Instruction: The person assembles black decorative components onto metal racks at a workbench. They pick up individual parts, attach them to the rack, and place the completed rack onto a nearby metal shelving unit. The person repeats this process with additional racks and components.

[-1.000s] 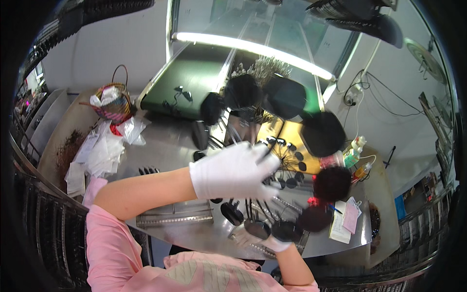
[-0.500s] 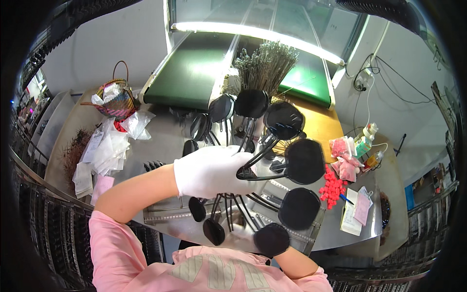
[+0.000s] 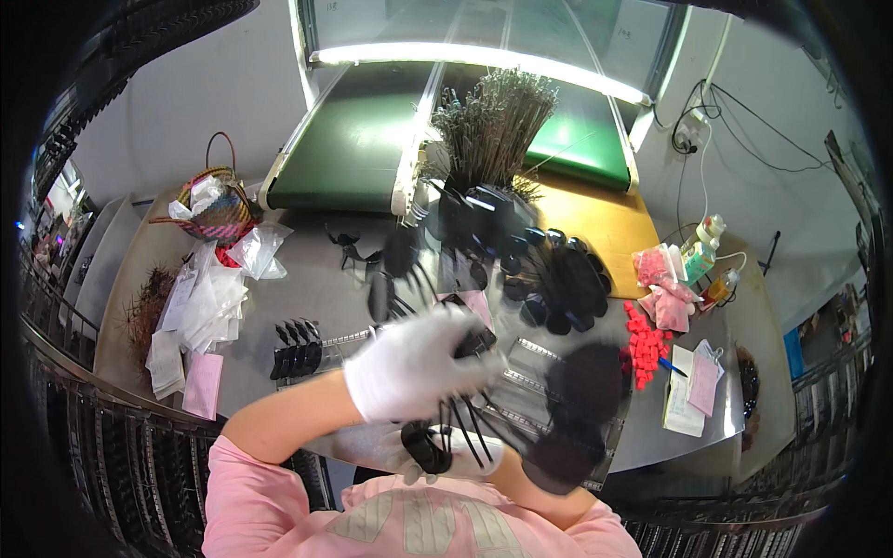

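A fan of black rounded discs on thin black stems (image 3: 579, 391) spreads around my hands, blurred by motion. My left hand (image 3: 414, 365), in a white glove, is closed around some of the stems in the middle of the fan. My right hand (image 3: 479, 456), also gloved in white, is low in front of my chest. One black disc (image 3: 426, 448) covers part of it, so its grip is hidden. More dark discs (image 3: 567, 284) lie bunched on the table beyond, to the right of my left hand.
A bundle of thin metal wires (image 3: 498, 126) stands at the back before green conveyor belts (image 3: 344, 153). Metal rulers (image 3: 530, 358) cross the table. At left are a woven basket (image 3: 219, 214) and plastic bags (image 3: 212, 298); at right, red pieces (image 3: 644, 344), bottles (image 3: 704, 244) and a notebook (image 3: 681, 409).
My left hand has moved slightly nearer my chest and the fan of discs has swung, its right-hand discs dropping lower. Bunched discs on the table and my right glove now show more.
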Demonstrator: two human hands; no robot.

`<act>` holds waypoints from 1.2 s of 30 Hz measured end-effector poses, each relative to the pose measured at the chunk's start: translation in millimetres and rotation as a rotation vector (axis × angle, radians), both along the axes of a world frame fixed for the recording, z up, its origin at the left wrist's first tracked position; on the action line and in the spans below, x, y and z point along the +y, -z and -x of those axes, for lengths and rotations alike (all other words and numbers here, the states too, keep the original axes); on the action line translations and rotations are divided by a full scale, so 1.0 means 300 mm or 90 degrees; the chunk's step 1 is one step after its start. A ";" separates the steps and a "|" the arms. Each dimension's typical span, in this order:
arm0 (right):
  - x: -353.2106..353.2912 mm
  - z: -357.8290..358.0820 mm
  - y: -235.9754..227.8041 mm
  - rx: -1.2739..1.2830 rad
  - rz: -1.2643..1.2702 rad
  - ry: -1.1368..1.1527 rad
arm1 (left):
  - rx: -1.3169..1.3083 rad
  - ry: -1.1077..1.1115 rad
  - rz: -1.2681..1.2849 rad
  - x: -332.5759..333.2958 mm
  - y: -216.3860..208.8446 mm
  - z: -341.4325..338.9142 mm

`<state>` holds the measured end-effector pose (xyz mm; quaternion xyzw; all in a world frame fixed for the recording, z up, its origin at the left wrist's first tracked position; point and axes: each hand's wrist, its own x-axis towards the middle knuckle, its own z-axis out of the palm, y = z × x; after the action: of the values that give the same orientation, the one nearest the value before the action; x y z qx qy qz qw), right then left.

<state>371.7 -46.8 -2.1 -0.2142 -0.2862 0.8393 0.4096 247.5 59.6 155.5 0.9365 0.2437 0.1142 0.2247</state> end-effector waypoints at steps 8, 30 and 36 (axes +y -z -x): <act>0.002 0.029 0.028 -0.584 -0.262 0.227 | -0.100 -0.130 -0.055 0.069 0.032 0.032; 0.096 -0.034 0.142 -0.864 -0.561 0.446 | -0.242 -0.117 0.010 0.044 0.177 -0.042; 0.149 -0.068 0.180 0.027 -0.032 0.179 | -0.431 -0.172 0.243 -0.052 0.212 -0.039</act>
<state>392.2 -2.1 -56.1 -0.2240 -0.2659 0.7705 0.5342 259.1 44.0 91.8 0.7474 0.2934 0.3970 0.4447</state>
